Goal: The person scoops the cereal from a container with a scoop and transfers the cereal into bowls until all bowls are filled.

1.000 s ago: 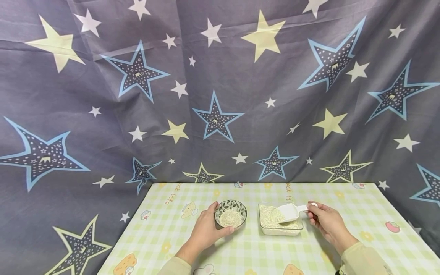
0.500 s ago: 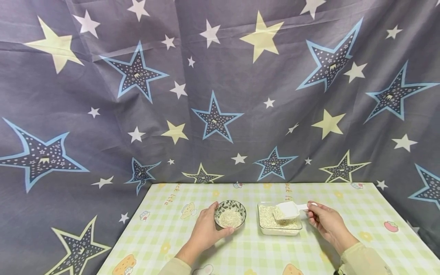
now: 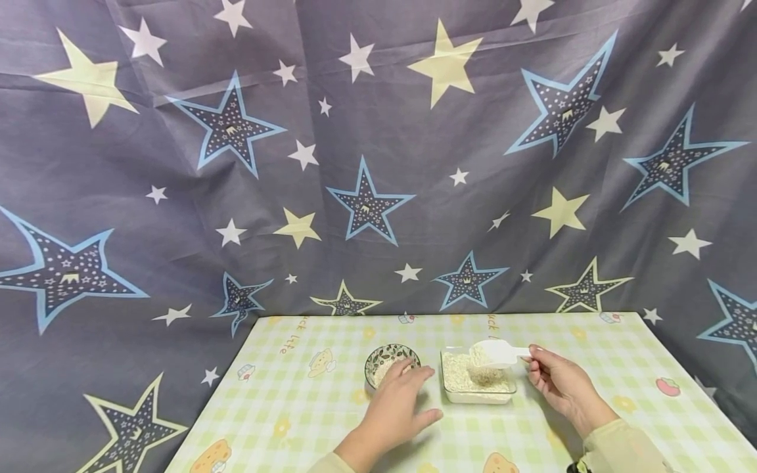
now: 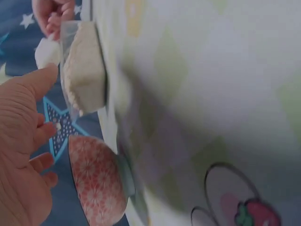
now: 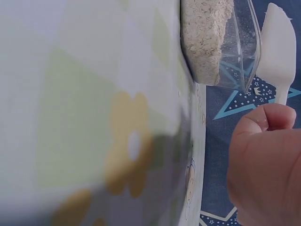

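In the head view my right hand (image 3: 564, 387) pinches the handle of a white scoop (image 3: 499, 353), which holds pale flakes that look like oats. The scoop hangs above a clear rectangular container (image 3: 479, 397) filled with the same flakes; the right wrist view shows the scoop (image 5: 277, 47) raised over the rim. My left hand (image 3: 395, 408) hovers with spread fingers in front of a small bowl (image 3: 375, 355), partly hiding it. That bowl has a dark leaf pattern inside, flakes in it, and a red floral outside (image 4: 96, 181) in the left wrist view. The left hand holds nothing.
A table with a green-and-white checked cloth (image 3: 319, 420) bears the bowl and the container side by side. Behind it hangs a dark grey curtain (image 3: 414, 236) printed with stars.
My left hand has let go of the bowl and moved right, over its front. The right hand has lifted the scoop out of the flakes and levelled it above the container.
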Demonstrator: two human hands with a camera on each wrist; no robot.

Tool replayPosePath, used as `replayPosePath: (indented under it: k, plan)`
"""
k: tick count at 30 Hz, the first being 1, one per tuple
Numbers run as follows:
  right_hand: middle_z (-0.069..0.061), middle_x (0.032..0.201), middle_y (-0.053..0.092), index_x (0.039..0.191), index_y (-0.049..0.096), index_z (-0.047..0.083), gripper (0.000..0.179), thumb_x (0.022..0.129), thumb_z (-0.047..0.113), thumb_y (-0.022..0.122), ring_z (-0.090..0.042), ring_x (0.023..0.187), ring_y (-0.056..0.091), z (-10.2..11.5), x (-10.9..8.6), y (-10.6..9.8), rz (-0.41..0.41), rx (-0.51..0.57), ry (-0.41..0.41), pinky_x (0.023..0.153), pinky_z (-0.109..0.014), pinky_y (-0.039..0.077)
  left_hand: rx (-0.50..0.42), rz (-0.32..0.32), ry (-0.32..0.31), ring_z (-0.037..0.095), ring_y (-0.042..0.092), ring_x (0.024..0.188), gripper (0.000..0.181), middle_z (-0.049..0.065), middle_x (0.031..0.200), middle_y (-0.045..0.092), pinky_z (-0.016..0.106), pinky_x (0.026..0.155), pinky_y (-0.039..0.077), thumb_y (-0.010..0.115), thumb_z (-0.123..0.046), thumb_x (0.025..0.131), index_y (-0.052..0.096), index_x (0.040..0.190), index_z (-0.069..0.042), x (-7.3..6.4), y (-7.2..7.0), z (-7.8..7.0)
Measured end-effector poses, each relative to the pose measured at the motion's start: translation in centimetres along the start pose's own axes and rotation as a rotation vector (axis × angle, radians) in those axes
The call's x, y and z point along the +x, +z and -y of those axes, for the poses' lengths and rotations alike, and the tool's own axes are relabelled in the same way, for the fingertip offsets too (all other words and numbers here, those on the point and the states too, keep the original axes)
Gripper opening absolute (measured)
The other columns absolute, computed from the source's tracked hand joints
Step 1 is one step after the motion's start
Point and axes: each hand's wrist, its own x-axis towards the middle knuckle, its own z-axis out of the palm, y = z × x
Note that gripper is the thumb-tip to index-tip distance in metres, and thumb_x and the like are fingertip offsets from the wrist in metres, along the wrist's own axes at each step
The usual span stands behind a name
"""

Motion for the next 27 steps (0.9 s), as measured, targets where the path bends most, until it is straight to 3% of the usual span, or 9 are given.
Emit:
replayPosePath:
  k: [5, 15, 22, 27]
  plan:
    - [0.005, 0.081, 0.072, 0.097, 0.071, 0.021, 0.028, 0.114, 0.016, 0.050, 0.002, 0.068, 0.062, 0.0, -0.1, 0.0, 0.002, -0.002, -0.002, 0.065, -0.013, 0.057, 0.102, 0.035, 0.070, 0.031, 0.048, 0.154, 0.073, -0.003, 0.152, 0.065, 0.055, 0.132, 0.034, 0.081, -0.058, 0.088, 0.064, 0.147, -0.019, -0.2, 1.0, -0.5]
    - [0.006, 0.081, 0.072, 0.097, 0.071, 0.023, 0.026, 0.114, 0.018, 0.052, 0.002, 0.068, 0.063, 0.4, -0.2, 0.4, -0.002, -0.033, -0.012, 0.065, -0.012, 0.058, 0.108, 0.062, 0.093, 0.032, 0.045, 0.156, 0.075, -0.004, 0.156, 0.062, 0.058, 0.132, 0.032, 0.079, -0.061, 0.088, 0.062, 0.150, -0.020, -0.4, 1.5, -0.8]
    - [0.005, 0.078, 0.073, 0.098, 0.070, 0.021, 0.024, 0.113, 0.017, 0.052, 0.003, 0.065, 0.062, 1.1, -0.2, 2.3, 0.026, -0.033, -0.053, 0.060, -0.010, 0.055, 0.078, 0.013, 0.034, 0.033, 0.044, 0.156, 0.078, -0.002, 0.158, 0.060, 0.062, 0.131, 0.032, 0.080, -0.061, 0.087, 0.060, 0.151, -0.020, -1.0, 0.9, 0.5]
    - [0.006, 0.077, 0.072, 0.099, 0.070, 0.021, 0.025, 0.113, 0.014, 0.051, 0.004, 0.064, 0.060, 1.0, 0.0, 4.7, 0.042, -0.108, -0.094, 0.056, -0.010, 0.053, 0.008, 0.005, -0.035, 0.036, 0.040, 0.158, 0.078, -0.001, 0.161, 0.057, 0.064, 0.132, 0.028, 0.081, -0.057, 0.089, 0.058, 0.153, -0.018, -1.6, 0.0, 2.2]
